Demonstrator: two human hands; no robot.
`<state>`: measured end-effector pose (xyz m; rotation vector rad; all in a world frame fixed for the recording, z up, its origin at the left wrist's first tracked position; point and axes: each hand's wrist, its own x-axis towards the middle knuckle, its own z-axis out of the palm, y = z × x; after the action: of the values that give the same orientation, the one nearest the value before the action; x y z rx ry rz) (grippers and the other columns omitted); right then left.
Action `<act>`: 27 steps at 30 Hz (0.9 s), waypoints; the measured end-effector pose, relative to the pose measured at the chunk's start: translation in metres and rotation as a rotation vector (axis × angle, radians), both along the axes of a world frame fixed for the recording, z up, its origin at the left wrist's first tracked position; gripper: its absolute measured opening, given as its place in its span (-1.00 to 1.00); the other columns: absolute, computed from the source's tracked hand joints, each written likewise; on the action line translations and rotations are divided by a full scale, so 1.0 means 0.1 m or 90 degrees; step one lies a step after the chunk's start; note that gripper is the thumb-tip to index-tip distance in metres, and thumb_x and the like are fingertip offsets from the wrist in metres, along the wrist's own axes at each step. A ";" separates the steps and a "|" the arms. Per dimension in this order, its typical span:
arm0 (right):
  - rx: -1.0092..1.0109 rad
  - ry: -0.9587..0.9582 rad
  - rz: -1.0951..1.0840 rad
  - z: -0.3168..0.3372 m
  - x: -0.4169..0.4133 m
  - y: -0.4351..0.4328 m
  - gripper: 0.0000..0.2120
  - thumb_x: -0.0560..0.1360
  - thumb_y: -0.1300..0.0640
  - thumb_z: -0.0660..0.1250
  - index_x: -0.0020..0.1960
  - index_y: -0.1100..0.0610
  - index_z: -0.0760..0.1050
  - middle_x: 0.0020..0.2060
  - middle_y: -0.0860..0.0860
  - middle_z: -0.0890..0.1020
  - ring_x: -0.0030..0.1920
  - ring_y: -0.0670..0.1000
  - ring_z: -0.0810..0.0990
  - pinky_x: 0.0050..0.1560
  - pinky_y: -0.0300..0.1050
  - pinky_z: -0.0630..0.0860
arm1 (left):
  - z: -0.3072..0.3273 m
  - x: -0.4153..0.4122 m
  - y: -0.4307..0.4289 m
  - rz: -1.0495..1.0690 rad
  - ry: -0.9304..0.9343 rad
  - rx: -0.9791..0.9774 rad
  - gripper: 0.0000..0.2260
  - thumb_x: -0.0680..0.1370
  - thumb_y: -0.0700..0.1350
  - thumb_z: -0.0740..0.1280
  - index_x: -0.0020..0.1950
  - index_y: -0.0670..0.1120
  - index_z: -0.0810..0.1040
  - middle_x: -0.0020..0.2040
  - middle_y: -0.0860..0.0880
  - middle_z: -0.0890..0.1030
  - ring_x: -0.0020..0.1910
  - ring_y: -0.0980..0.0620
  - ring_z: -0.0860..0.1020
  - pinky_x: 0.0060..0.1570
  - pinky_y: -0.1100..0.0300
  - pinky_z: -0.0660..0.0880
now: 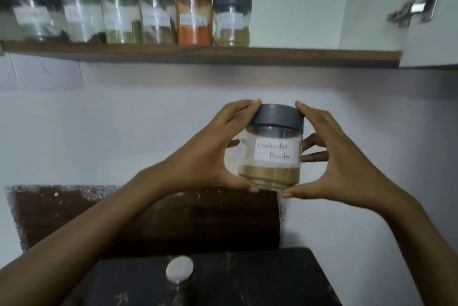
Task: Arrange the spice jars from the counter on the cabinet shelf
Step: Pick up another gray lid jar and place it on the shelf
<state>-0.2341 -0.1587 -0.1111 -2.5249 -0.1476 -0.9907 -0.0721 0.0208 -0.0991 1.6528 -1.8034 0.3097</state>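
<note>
Gripping coriander jar (272, 157) upright with left hand (213, 149) and right hand (347, 157), fingers (244, 108) curled round top and bottom, probably for steady lift to free end of shelf (322, 56)

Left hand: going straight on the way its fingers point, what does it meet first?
The coriander jar, which the left hand grips at top and bottom. Beyond it, probably the white wall below the shelf; depth unclear.
</note>
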 end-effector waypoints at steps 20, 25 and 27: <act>-0.172 -0.170 -0.164 1.90 0.99 -1.06 0.22 0.13 0.14 0.64 0.53 -0.01 -0.11 0.42 0.00 0.12 -0.07 -0.11 0.50 -0.19 -0.33 0.46 | 2.02 0.83 -1.27 0.196 -0.393 -0.142 0.09 0.31 0.07 0.55 0.54 -0.11 -0.17 0.57 -0.05 -0.08 0.53 0.07 0.01 0.48 -0.04 -0.18; -0.174 -0.140 -0.174 1.94 1.16 -1.24 0.22 0.12 0.18 0.64 0.52 -0.02 -0.09 0.41 -0.03 0.13 0.02 0.02 0.50 -0.15 -0.14 0.56 | 2.00 0.99 -1.45 0.272 -0.435 -0.145 -0.01 0.39 0.14 0.45 0.55 -0.07 -0.17 0.57 -0.03 -0.02 0.54 0.00 0.01 0.43 -0.11 -0.27; -0.173 -0.128 -0.171 1.93 1.20 -1.31 0.20 0.12 0.21 0.63 0.52 -0.01 -0.08 0.41 -0.04 0.13 0.06 0.03 0.48 -0.15 -0.15 0.57 | 1.96 1.02 -1.49 0.300 -0.456 -0.163 -0.06 0.42 0.18 0.40 0.55 -0.09 -0.14 0.57 -0.04 0.01 0.54 -0.05 -0.03 0.41 -0.14 -0.30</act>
<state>-0.1137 -0.2893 0.0817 -2.7337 0.0000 -1.4170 0.0297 -0.1278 0.0966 1.8943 -1.6984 1.4305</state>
